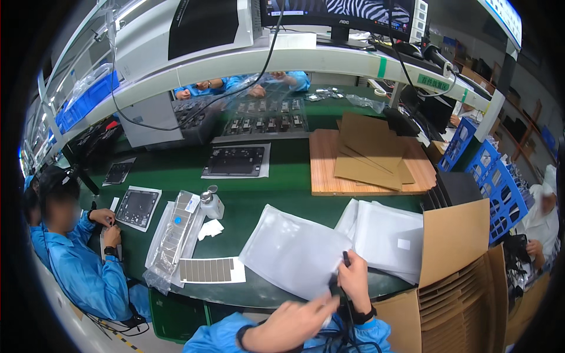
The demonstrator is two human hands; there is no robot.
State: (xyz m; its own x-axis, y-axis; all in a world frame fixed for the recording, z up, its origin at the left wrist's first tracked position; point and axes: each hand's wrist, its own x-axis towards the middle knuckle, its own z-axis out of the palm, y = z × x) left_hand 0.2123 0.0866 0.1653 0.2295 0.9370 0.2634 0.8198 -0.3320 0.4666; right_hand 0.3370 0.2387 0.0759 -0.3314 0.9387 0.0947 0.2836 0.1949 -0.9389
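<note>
My right hand [355, 281] is closed round a thin black rod-like thing [346, 257], whose exact kind I cannot make out; black cords run down by the wrist. To its left, my left hand [294, 320] reaches across with fingers stretched and slightly blurred by motion. Both are at the table's near edge. Just beyond them lies a translucent white plastic bag [294, 247], flat on the green table [241, 197]. More white bags [385, 235] are stacked to the right. Left of the flat bag is a white sheet with grey strips [212, 270].
A bagged pack of grey strips [176, 226] lies beside a small dispenser bottle [212, 204]. Brown cardboard sheets [368, 147] rest on a wooden board [323, 170]. An open carton with dividers [456, 235] stands at right. A co-worker in blue [82, 282] sits at left.
</note>
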